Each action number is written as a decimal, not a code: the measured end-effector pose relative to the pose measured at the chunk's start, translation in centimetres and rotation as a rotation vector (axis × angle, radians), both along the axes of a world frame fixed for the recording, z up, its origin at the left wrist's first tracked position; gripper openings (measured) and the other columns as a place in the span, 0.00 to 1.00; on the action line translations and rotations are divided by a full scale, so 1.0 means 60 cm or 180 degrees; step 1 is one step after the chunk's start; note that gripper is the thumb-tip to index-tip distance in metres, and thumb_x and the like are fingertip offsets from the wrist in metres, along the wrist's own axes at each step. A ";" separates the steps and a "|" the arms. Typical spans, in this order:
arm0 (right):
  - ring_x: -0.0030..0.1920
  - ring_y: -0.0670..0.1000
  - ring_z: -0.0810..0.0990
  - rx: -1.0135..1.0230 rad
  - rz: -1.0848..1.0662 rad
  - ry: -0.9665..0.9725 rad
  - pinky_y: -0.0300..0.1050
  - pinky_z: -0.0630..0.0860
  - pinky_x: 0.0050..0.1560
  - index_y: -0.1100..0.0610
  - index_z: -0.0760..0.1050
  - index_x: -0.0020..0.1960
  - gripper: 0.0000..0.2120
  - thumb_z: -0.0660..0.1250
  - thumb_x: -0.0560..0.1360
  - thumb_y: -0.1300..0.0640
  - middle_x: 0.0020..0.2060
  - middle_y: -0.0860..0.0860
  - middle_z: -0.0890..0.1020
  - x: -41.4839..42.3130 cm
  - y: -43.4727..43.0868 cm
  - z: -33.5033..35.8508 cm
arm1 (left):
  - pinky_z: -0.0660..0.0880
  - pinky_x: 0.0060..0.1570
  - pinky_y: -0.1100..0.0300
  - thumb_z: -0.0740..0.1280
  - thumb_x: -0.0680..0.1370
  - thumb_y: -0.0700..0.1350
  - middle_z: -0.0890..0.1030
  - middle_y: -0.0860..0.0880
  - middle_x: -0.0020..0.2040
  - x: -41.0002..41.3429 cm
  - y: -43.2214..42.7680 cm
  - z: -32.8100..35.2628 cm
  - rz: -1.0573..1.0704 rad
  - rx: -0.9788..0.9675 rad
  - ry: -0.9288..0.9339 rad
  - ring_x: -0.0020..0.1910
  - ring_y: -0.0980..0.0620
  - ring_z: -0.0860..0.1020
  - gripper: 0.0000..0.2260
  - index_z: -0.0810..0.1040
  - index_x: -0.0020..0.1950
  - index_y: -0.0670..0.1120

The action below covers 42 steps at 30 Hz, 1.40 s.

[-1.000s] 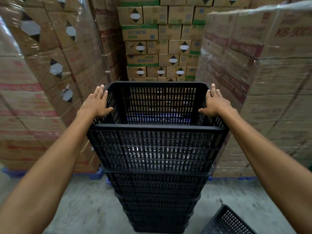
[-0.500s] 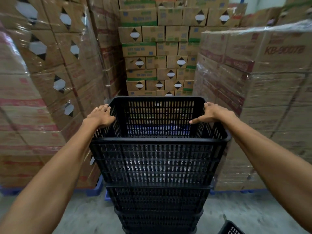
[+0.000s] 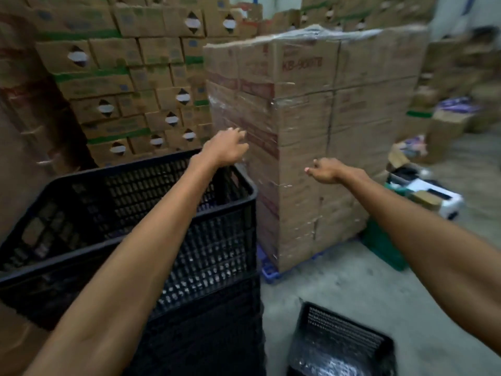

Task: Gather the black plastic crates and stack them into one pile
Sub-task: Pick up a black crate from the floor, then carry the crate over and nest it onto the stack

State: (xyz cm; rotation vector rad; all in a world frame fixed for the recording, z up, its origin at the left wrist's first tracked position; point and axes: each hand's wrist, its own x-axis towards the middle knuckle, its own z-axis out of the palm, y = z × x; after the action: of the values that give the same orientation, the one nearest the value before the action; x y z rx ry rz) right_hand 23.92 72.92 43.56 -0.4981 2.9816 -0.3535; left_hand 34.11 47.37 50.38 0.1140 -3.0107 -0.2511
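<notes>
My left hand (image 3: 226, 147) hung over the far right corner of the top crate (image 3: 130, 213), palm down and fingers loosely spread, holding nothing; whether it brushed the rim I could not tell through the blur. My right hand (image 3: 326, 172) was out in the air in front of the wrapped stack of boxes (image 3: 311, 131), well clear of any crate, fingers curled loosely and empty.

The pile of crates (image 3: 189, 308) stood at my left on the concrete floor (image 3: 339, 280), the top one nested into those below it. One loose crate (image 3: 341, 340) lay on the floor to the right of the pile, near its foot, open side up and a little askew. That was the next one to gather, I judged.

These crates looked like stiff molded plastic, all mesh walls with a solid thick rim, so I expected the loose one to be light for its bulk and not to flex much or break if bumped. The mesh would be poor to pinch; the rim was the place to grip, one hand on each short side, so it would come up level. It seemed awkward rather than heavy: wide enough to need both arms, and needing a high lift to clear the pile. Set down crooked, it might jam instead of nesting.
</notes>
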 end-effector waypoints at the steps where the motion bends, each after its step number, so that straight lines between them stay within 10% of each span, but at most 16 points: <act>1: 0.73 0.62 0.68 0.0014 -0.0138 -0.0066 0.48 0.66 0.69 0.64 0.65 0.74 0.31 0.56 0.81 0.42 0.73 0.63 0.68 -0.001 0.045 -0.024 | 0.64 0.73 0.49 0.56 0.81 0.51 0.62 0.43 0.78 -0.028 0.066 -0.011 -0.0243 0.0083 0.0052 0.77 0.42 0.62 0.25 0.64 0.77 0.45; 13: 0.73 0.62 0.67 0.0077 -0.1326 -0.1195 0.49 0.63 0.71 0.64 0.60 0.77 0.30 0.61 0.80 0.49 0.74 0.62 0.66 0.034 0.405 -0.481 | 0.74 0.46 0.54 0.62 0.75 0.45 0.82 0.35 0.51 -0.136 0.429 -0.514 -0.0636 0.1112 -0.1527 0.53 0.38 0.81 0.13 0.81 0.47 0.37; 21: 0.64 0.65 0.76 -0.0273 -0.2030 -0.2233 0.52 0.72 0.63 0.61 0.66 0.74 0.26 0.64 0.79 0.53 0.65 0.64 0.77 0.061 0.521 -0.926 | 0.76 0.60 0.51 0.64 0.76 0.47 0.82 0.40 0.61 -0.138 0.442 -1.011 0.0561 0.1609 -0.2689 0.60 0.40 0.79 0.15 0.81 0.61 0.45; 32: 0.72 0.63 0.69 -0.0381 -0.3580 -0.2233 0.53 0.67 0.69 0.59 0.55 0.79 0.40 0.67 0.75 0.42 0.72 0.62 0.69 0.068 0.633 -1.481 | 0.69 0.69 0.48 0.66 0.76 0.55 0.71 0.39 0.72 -0.140 0.387 -1.588 0.2386 0.1456 -0.2374 0.71 0.38 0.70 0.33 0.60 0.78 0.47; 42: 0.57 0.57 0.81 -0.0929 -0.4071 -0.1482 0.42 0.72 0.50 0.57 0.79 0.60 0.16 0.61 0.80 0.48 0.55 0.57 0.83 0.061 0.644 -1.597 | 0.78 0.61 0.48 0.65 0.79 0.54 0.81 0.41 0.61 -0.194 0.364 -1.747 0.2479 0.2248 -0.2188 0.58 0.42 0.81 0.22 0.77 0.66 0.39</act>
State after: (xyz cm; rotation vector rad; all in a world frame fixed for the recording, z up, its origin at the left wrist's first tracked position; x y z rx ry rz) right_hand 27.59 111.59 -52.26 1.3427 2.3495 -0.8142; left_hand 22.45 69.22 -54.42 1.6582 -2.9566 -1.3674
